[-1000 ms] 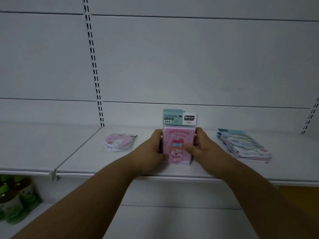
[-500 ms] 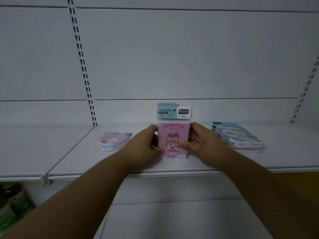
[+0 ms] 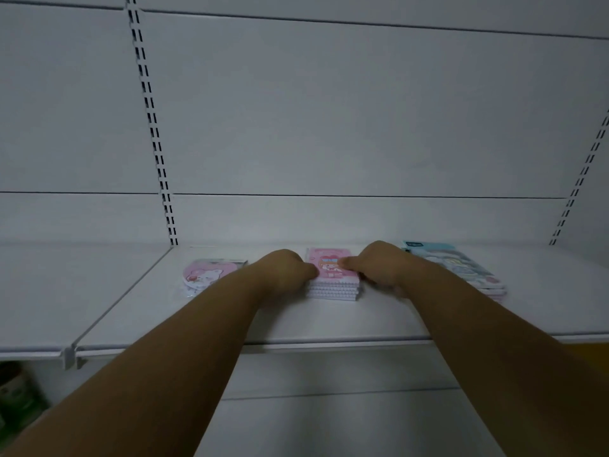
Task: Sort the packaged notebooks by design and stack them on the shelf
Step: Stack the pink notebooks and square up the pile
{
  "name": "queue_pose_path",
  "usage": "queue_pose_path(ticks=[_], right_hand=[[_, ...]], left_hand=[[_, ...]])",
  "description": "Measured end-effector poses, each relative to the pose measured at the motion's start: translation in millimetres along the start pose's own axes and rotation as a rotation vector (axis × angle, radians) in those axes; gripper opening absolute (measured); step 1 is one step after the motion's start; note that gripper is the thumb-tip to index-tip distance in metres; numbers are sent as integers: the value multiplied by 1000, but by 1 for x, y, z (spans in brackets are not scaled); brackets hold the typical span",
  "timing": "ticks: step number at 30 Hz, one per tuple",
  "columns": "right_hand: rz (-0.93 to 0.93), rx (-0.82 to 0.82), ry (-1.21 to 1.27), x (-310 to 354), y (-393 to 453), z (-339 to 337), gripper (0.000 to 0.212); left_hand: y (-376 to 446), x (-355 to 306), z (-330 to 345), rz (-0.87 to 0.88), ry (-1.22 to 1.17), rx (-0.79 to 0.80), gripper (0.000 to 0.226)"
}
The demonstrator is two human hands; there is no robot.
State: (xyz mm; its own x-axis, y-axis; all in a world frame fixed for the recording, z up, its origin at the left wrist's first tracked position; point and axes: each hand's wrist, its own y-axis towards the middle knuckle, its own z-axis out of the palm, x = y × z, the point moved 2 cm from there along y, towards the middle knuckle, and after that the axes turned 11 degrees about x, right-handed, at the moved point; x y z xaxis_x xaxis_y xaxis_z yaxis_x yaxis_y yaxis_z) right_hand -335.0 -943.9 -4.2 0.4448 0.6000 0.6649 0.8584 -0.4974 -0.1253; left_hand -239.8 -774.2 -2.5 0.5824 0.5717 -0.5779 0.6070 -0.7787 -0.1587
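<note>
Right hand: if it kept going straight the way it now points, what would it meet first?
The right hand points forward along the shelf, beside the pink notebook stack it has in its grip. Past it the shelf looks bare, so probably the white back panel comes first, though depth is unclear.

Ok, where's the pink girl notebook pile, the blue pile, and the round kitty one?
pink girl notebook pile (image 3: 333, 270), head view, on the top cover between the thumbs.
blue pile (image 3: 458, 262), head view, on the top package's cover.
round kitty one (image 3: 207, 275), head view, on the pink front.
</note>
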Motion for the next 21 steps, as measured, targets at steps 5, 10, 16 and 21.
queue_pose_path(ticks=[5, 10, 16, 21], right_hand=[[-61, -132, -211, -3, -14, 1, 58], [-282, -157, -347, -17, -48, 8, 47], [-388, -137, -352, -17, -55, 17, 27], [-390, -155, -297, -26, -54, 16, 18]], left_hand=[[-4, 2, 2, -15, 118, -110, 46], [-26, 18, 13, 38, 280, -265, 51], [-29, 14, 25, 84, 376, -318, 30], [-30, 16, 29, 86, 351, -352, 29]])
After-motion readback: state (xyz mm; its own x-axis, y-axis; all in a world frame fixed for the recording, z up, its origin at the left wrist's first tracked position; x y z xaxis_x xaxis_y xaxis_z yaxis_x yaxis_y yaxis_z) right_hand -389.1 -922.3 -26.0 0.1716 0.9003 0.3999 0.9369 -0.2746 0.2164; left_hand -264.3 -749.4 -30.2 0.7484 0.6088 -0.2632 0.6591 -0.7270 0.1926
